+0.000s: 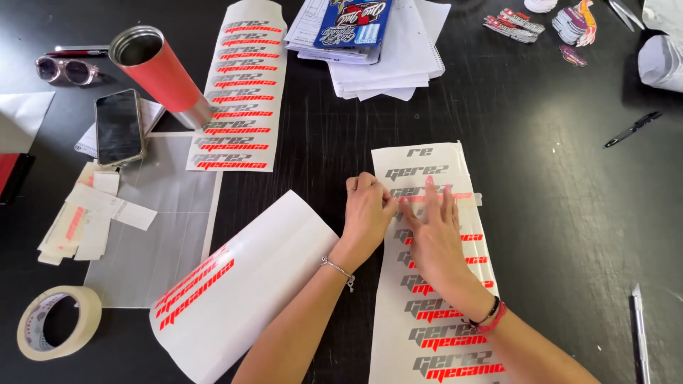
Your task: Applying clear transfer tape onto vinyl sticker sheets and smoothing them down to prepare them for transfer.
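Head view looking down on a black, scuffed surface [569, 213]. At centre lies a long white decal sheet [434, 284] with grey and red lettering. Both forearms reach up from the lower edge of the frame. The right hand [435, 238] lies flat, fingers spread, pressing a translucent tape strip [466, 197] across the sheet. The left hand [366, 213], loosely curled, pinches the strip's left end.

Left hand [366, 213] curled, right hand [432, 238] flat.
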